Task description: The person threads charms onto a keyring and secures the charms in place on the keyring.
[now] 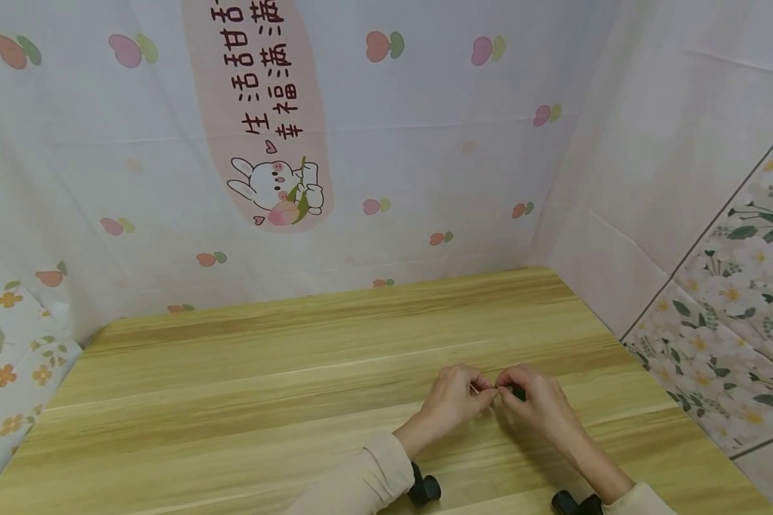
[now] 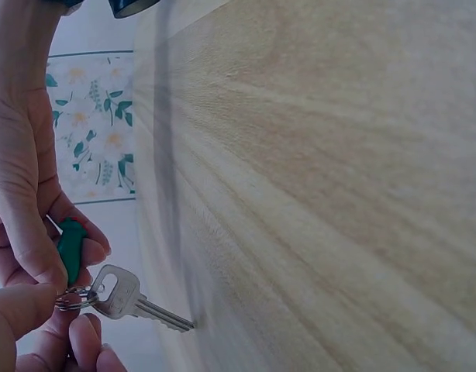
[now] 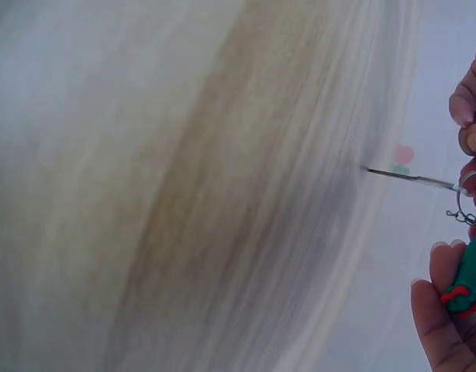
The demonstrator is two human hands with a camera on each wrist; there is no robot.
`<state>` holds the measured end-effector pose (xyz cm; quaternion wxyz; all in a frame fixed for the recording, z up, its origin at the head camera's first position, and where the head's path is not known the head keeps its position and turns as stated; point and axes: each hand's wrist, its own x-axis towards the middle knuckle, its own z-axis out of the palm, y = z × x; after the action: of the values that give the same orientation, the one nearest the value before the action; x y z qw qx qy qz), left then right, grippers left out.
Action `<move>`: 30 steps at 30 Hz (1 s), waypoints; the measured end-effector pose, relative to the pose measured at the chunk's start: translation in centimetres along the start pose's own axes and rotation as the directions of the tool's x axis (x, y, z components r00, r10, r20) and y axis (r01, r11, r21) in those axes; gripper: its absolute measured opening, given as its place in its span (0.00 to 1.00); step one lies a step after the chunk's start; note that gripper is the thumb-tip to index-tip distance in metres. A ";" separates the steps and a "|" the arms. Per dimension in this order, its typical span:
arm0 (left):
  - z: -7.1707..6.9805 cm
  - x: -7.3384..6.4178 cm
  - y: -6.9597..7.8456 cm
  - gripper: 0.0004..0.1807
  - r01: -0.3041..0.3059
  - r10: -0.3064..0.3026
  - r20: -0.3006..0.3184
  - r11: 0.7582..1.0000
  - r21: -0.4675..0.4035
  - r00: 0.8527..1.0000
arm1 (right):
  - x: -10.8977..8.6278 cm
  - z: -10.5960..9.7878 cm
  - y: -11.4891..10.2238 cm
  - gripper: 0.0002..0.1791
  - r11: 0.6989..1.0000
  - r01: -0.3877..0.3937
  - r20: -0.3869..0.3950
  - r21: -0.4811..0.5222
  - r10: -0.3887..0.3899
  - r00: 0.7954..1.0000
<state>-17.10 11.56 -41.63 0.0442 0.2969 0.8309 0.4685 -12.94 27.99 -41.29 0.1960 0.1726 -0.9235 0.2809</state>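
My left hand (image 1: 456, 395) and right hand (image 1: 536, 398) meet fingertip to fingertip above the table. Between them is a silver key (image 2: 120, 294) on a split ring (image 2: 77, 298), its blade slanting down close over the wood. The left thumb and fingers pinch at the ring. A green rubber keychain charm (image 3: 470, 267) with red trim lies in the curled fingers of the right hand, joined to the ring by a short chain (image 3: 464, 218). In the head view, the hands mostly hide the key.
The wood-grain table (image 1: 251, 400) spreads out below the hands. Behind it hangs a white curtain (image 1: 386, 143) with fruit prints and a rabbit, and a floral-panelled curtain (image 1: 734, 300) stands at the right. Black wrist-camera mounts (image 1: 427, 488) show beneath both forearms.
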 end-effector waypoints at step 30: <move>0.1 0.0 0.0 0.05 0.016 -0.015 -0.022 0.999 0.028 1.000 | -0.1 0.4 0.0 0.16 0.999 0.036 -0.061 -0.015 -0.037 0.997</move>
<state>-17.03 11.65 -41.73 0.0348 0.2859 0.8402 0.4595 -12.96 27.83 -41.62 0.2306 0.1793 -0.9157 0.2761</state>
